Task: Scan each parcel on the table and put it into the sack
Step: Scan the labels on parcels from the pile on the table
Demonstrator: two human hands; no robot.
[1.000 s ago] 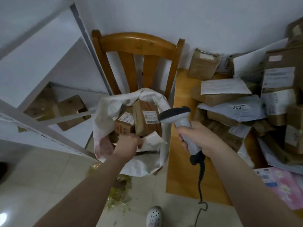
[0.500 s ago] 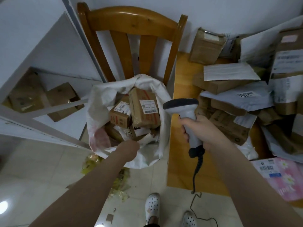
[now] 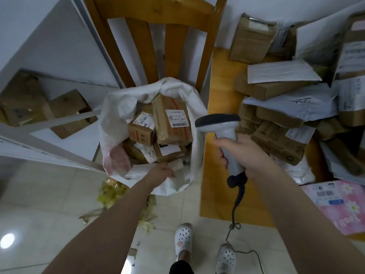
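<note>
bare forearms [image 3: 118,214], white perforated clogs [image 3: 183,240], dark trousers [image 3: 180,269].

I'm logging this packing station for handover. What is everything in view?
White woven sack: one, white, centre.
Brown cardboard parcels: several, brown, inside the sack.
Wooden chair: one, orange-brown, behind the sack.
Wooden table: one, orange-brown, right of the sack.
Piled parcels: many, brown and white, on the table.
Pink flowered parcel: one, pink, table's near edge.
Cardboard boxes: several, brown, left shelf.
Grey barcode scanner: one, grey, held beside the sack.
White clogs: two, white, floor.
Left hand: one, at the sack's near rim, grip unclear.
Right hand: one, fingers round the scanner's handle.
</note>
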